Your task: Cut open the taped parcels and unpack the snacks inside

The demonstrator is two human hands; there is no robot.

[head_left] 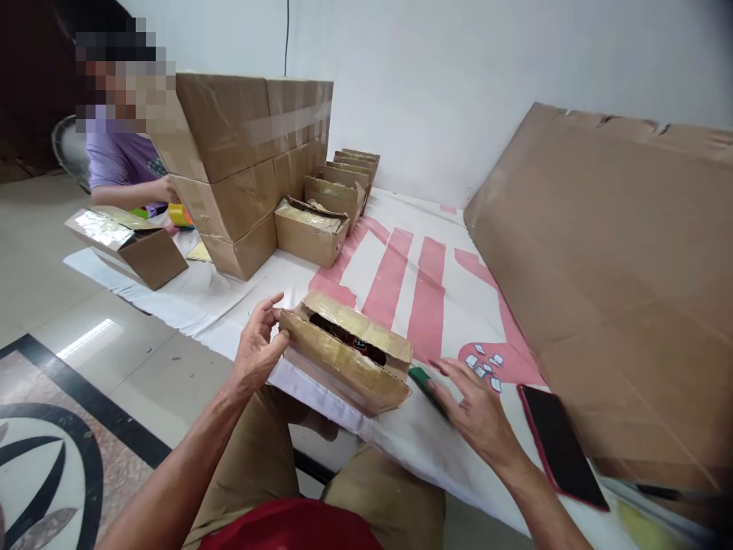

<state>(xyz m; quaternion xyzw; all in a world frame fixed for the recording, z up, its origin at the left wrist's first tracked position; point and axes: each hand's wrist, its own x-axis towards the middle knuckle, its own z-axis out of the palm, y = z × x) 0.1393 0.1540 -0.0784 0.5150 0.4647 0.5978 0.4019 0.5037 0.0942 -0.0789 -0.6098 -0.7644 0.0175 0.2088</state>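
We have the counter [229, 305] draped in soft, creased white cloth [409, 283] with pink bands. By its near edge is the cardboard box [343, 365], a long block of brown board glossed with clear tape; we should keep it level and back from that edge. Its two long flaps [363, 317] stand apart along a narrow slot, their cut edges rough, so light pressure would suit them. Our left hand [257, 347], half curled, pinches the box's left end, and that hold ought to steady rather than squeeze. Our right hand [473, 397] is loosely open at a slim green object [424, 380] just beside the box; we cannot tell whether it grips it. Inside the slot shows a small white mark [360, 345].
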